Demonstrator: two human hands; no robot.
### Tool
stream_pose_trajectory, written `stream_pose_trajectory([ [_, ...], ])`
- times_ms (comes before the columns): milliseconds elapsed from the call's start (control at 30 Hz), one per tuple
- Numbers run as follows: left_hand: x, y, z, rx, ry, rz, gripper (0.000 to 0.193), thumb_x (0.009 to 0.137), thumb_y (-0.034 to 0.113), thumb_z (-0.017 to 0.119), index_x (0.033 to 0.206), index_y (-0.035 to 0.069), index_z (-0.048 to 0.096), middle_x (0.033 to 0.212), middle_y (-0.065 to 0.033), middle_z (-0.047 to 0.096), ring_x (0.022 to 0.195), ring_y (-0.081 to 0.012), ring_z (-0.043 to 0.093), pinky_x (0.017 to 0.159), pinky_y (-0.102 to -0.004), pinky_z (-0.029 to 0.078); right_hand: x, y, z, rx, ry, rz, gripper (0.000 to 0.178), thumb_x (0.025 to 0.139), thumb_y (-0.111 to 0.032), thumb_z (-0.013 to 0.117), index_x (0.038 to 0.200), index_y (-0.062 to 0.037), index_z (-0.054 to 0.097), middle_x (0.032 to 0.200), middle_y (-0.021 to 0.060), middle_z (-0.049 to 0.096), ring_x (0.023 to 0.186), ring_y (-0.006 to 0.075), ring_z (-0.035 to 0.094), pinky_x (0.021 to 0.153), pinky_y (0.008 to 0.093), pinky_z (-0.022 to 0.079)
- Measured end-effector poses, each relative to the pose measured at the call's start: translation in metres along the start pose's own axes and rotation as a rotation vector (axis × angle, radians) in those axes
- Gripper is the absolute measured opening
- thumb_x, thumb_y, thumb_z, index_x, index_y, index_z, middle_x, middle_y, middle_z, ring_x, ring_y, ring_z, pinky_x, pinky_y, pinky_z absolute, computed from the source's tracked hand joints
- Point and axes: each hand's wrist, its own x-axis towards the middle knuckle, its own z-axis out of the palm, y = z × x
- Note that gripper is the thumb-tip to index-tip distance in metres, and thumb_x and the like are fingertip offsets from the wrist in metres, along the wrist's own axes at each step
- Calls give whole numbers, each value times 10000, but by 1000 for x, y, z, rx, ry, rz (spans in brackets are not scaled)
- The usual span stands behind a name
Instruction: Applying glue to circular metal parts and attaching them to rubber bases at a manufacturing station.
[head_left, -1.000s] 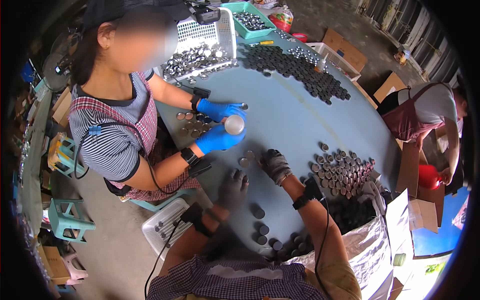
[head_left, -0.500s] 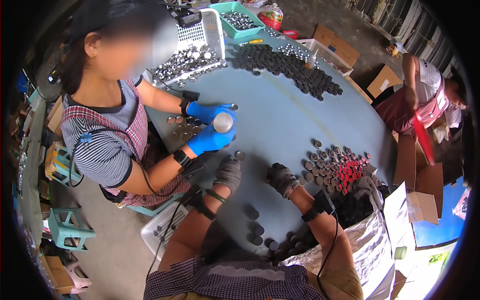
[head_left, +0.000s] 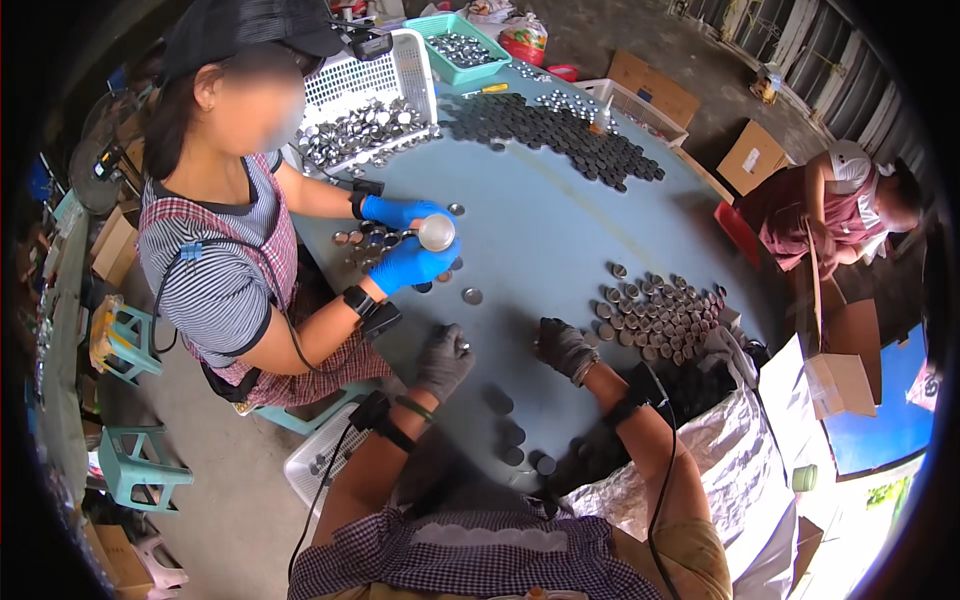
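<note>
My left hand [head_left: 445, 362], in a grey glove, is closed above the blue-grey table; a tiny shiny bit shows at its fingers, too small to name. Just beyond it lies a lone round metal cap [head_left: 472, 296]. My right hand [head_left: 566, 350], in a darker glove, is also curled closed, and what it may hold is hidden. To its right spreads a cluster of round metal caps [head_left: 655, 318]. Several black round caps [head_left: 513, 435] sit between my forearms near the table's close edge.
At left, a co-worker's blue-gloved hands [head_left: 415, 255] hold a clear round piece [head_left: 437, 232]. Many black caps [head_left: 550, 140] cover the far table [head_left: 560, 240]. A white basket [head_left: 405, 75] holds shiny caps. A silvery sack [head_left: 690, 470] hangs by my right arm. Another person works beside cardboard boxes [head_left: 850, 345].
My left hand has drawn back toward me, away from the lone metal cap. The red tint on the cap cluster is gone. The person at right has lowered a red object.
</note>
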Motion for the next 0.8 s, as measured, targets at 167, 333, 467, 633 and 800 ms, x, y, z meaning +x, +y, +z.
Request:
stream_pose_trajectory([
  [167, -18, -30, 1, 250, 122, 264, 172, 723, 1, 620, 876, 54, 563, 769, -73, 566, 696, -203, 544, 633, -342, 465, -23, 2, -15, 8, -45, -97, 222, 792, -227, 575, 909, -40, 599, 882, 176, 634, 861, 344, 621, 765, 441, 485],
  [333, -28, -17, 30, -207, -137, -1, 353, 777, -6, 616, 1124, 54, 592, 868, -22, 608, 692, -93, 512, 656, -266, 464, -15, -24, 7, 33, 46, -294, 131, 768, -165, 588, 870, -88, 614, 866, 117, 620, 849, 324, 601, 740, 443, 472],
  [467, -33, -23, 19, -205, 93, 15, 328, 767, -20, 616, 1089, 42, 595, 854, -21, 597, 683, -89, 506, 641, -262, 461, -17, -68, -4, -139, 247, -488, 122, 743, -144, 588, 856, -108, 618, 901, 98, 613, 887, 317, 591, 756, 435, 471],
  [633, -41, 15, -9, -155, 98, 163, 269, 763, -26, 607, 1023, 41, 610, 833, -63, 588, 653, -117, 522, 617, -252, 458, -6, -48, 38, -95, 177, -743, 221, 704, -161, 609, 910, -83, 610, 938, 118, 609, 928, 299, 567, 826, 410, 463],
  [800, -56, 30, -21, -17, -173, 316, 288, 708, 37, 643, 995, 64, 626, 1004, -108, 603, 874, -258, 592, 756, -363, 500, -11, 37, 21, -308, 329, -236, 233, 736, -137, 533, 942, -122, 641, 986, 110, 618, 986, 316, 561, 856, 431, 447],
])
